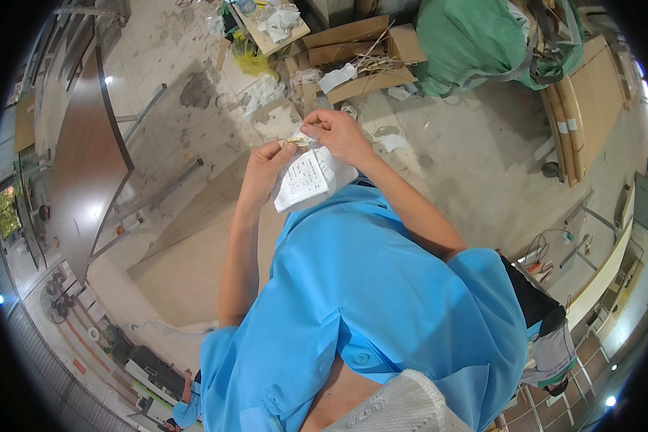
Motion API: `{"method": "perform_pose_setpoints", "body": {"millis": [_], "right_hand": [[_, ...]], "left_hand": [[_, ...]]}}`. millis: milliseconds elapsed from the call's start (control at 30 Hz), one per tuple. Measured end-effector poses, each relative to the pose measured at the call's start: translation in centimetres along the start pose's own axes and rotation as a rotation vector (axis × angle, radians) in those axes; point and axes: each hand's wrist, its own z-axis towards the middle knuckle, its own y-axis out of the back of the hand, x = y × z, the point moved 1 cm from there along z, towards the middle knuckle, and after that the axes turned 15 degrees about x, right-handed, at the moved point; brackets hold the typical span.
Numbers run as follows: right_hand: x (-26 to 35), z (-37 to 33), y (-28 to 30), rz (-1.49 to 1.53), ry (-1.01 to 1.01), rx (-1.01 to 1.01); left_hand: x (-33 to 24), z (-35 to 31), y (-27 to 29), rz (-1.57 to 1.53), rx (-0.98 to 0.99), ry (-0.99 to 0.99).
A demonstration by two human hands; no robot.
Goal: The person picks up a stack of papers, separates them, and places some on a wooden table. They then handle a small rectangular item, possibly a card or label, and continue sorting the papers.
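Note:
In front of my body, my left hand [268, 164] and my right hand [338, 137] are close together, both closed in a pinch. Between their fingertips is a small pale packet [296, 141] with yellowish bits showing in it; its exact kind is too small to tell. Thumb and fingers of my left hand grip its near left side, and my right hand pinches its upper right edge. Just below hangs a folded white printed paper [304, 181], partly behind my fingers. My right fingers hide how the paper is held.
Beyond my hands lie an open cardboard box [367, 83] with thin sticks, a yellow plastic bag [252, 59] and a large green sack [475, 47]. Left stands a brown tabletop [86, 158]; right, folded cardboard [590, 108]. Another person [187, 407] is at lower left.

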Motion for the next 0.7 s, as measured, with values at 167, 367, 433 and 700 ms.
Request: {"method": "perform_pose_setpoints", "body": {"millis": [167, 367, 433, 700], "right_hand": [[0.8, -0.5, 0.7, 0.123, -0.077, 0.164], [1.1, -2.1, 2.6, -0.069, -0.104, 0.396], [1.4, -2.1, 2.6, -0.005, -0.093, 0.395], [3.6, -1.8, 2.9, -0.178, -0.152, 0.621]], "left_hand": [[0.6, -1.3, 0.7, -0.068, -0.084, -0.046], [1.7, -3.0, 1.8, -0.146, -0.139, -0.086], [1.9, -3.4, 2.4, -0.113, -0.104, -0.095], [-1.8, -4.7, 3.2, 0.125, -0.056, -0.149]]}}
